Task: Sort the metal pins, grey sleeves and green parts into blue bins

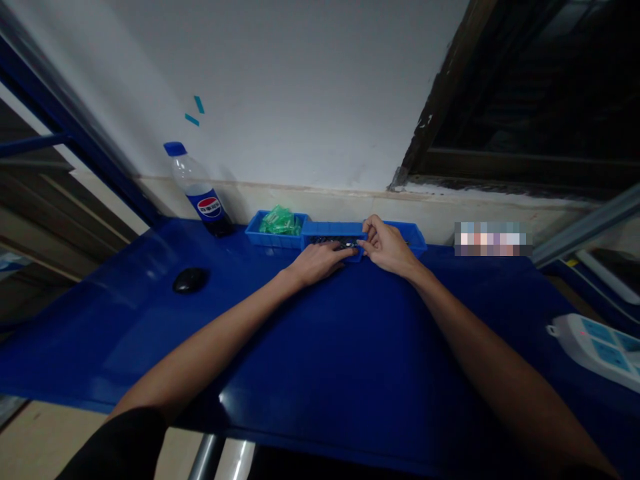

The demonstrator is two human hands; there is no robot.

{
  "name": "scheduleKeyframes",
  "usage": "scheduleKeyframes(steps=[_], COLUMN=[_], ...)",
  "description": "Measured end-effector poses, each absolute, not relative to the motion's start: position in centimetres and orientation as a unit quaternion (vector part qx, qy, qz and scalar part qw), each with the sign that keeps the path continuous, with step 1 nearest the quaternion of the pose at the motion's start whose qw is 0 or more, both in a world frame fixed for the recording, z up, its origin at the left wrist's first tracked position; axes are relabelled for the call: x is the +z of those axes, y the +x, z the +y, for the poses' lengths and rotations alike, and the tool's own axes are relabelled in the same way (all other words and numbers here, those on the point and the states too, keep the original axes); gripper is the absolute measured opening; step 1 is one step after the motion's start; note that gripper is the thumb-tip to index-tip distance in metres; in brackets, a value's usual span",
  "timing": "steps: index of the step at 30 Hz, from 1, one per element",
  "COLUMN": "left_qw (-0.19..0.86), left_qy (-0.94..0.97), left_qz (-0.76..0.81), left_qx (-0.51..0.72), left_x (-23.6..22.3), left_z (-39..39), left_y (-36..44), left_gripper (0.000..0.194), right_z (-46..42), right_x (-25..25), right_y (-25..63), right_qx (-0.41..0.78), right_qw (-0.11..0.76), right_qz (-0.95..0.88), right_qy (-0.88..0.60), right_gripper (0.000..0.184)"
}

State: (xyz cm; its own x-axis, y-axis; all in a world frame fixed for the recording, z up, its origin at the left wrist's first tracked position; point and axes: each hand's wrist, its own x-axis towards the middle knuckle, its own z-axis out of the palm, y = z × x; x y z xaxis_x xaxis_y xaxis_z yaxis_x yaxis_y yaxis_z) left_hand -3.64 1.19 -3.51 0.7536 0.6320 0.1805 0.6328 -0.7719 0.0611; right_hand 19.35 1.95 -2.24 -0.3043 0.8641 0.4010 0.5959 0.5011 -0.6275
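At the back of the table stands a blue bin (334, 228) with small dark and shiny parts (345, 242) inside, too small to name. My left hand (320, 262) lies over its front rim, fingers stretched toward the parts and thumb held out to the right. By the bin's right end, my right hand (387, 248) has its thumb and fingers curled together in a pinch. What they hold, if anything, is too small to make out. Behind that hand, another blue bin (414, 237) is partly hidden. To the left, a blue bin (255, 233) holds green plastic packets (279, 221).
A cola bottle (203, 190) stands at the back left of the blue table (320, 360). A black computer mouse (190, 280) lies in front of it. On the right is a white power strip (600, 347). A wall (300, 100) rises behind the bins.
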Motion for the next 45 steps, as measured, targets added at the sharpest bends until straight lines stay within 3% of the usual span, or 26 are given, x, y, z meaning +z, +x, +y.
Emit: scheduleKeyframes(steps=[24, 32, 37, 45], left_qw=[-0.035, -0.053, -0.137, -0.408], left_qy=[-0.942, -0.945, -0.938, -0.859], left_qz=[-0.302, -0.297, -0.292, -0.293], left_qx=[-0.141, -0.127, -0.128, -0.099], left_x=[-4.6, -4.3, -3.9, -1.9], left_z=[1.8, 1.7, 2.0, 2.3], left_y=[-4.1, -3.8, -3.9, -5.3], left_gripper=[0.034, 0.017, 0.014, 0.029], right_z=[1.2, 1.2, 1.1, 0.3], right_x=[-1.8, -1.8, -1.6, -1.3], right_y=[19.5, 19.7, 19.9, 19.7], right_qx=[0.152, 0.145, 0.149, 0.151], right_qw=[0.344, 0.328, 0.327, 0.316], right_qz=[-0.818, -0.832, -0.839, -0.849], right_qy=[-0.436, -0.422, -0.409, -0.395], right_gripper=[0.024, 0.025, 0.025, 0.024])
